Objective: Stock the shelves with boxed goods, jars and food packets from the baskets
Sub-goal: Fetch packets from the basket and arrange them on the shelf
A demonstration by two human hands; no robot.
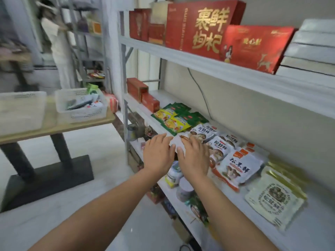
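Both my hands lie flat, fingers straight, on a white food packet (175,142) at the front edge of the middle shelf (137,107). My left hand (158,153) covers its left part, my right hand (194,156) its right part. Most of the packet is hidden under them. Beside it lie several white mushroom packets (233,167), green and yellow packets (178,116) and a cream pouch (273,198). Red boxes (143,95) stand at the shelf's far end. A white basket (81,104) with packets sits on the table (54,127) to the left.
Large red gift boxes (201,26) and white boxes (311,46) fill the top shelf. Jars (184,189) and small goods sit on the lower shelf below my hands. A second white basket (21,111) is on the table. A person (58,48) stands at a far shelf.
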